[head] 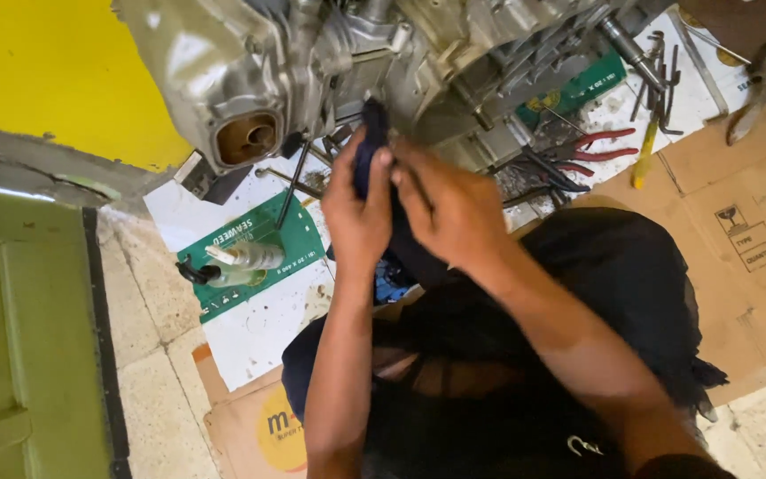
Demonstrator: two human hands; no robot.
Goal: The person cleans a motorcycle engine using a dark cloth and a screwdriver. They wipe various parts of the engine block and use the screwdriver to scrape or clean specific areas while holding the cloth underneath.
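Note:
A grey metal engine block [250, 62] sits on flattened cardboard on the floor, its round port facing me at the left. My left hand [356, 213] and my right hand [449, 208] are raised together just below the engine. Both pinch a dark blue cloth [370, 133] whose top end touches the engine's underside. The rest of the cloth hangs down between my forearms towards my lap.
Red-handled pliers [600, 146], a yellow-handled tool [644, 155] and several hex keys [662, 80] lie at the right on white and brown cardboard [746, 231]. A metal cylinder part [241, 259] rests on a green-printed sheet. A green door [19, 337] and yellow wall [46, 62] stand left.

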